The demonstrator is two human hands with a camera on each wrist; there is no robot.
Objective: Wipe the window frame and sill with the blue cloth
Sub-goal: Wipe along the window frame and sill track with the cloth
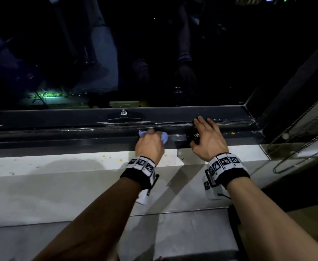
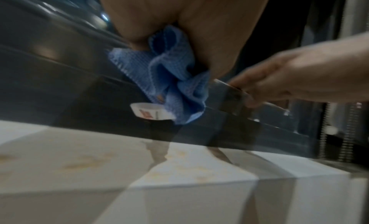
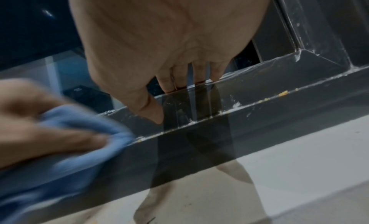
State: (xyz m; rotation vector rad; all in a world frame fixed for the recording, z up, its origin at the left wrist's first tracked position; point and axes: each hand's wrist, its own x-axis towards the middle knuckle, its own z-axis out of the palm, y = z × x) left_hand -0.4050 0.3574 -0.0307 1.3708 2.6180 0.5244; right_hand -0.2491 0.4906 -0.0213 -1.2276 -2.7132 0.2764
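Note:
My left hand (image 1: 150,141) grips a bunched blue cloth (image 1: 164,137) and presses it on the dark window frame (image 1: 69,133), near the middle. In the left wrist view the cloth (image 2: 175,85) hangs crumpled under the fingers, with a white label (image 2: 151,112) at its lower edge. My right hand (image 1: 205,132) rests just right of it. Its straight fingers (image 3: 179,80) lie over the frame's upper ledge (image 3: 259,78) and the thumb points down the frame's face. It holds nothing. The white sill (image 1: 50,162) runs below the frame.
Yellow crumbs lie on the sill (image 1: 105,157) and along the frame's groove (image 3: 283,93), with white dust beside them. A small latch (image 1: 123,116) sits on the frame left of my hands. A blind's bead chain (image 1: 303,132) hangs at the right corner. Dark glass rises behind.

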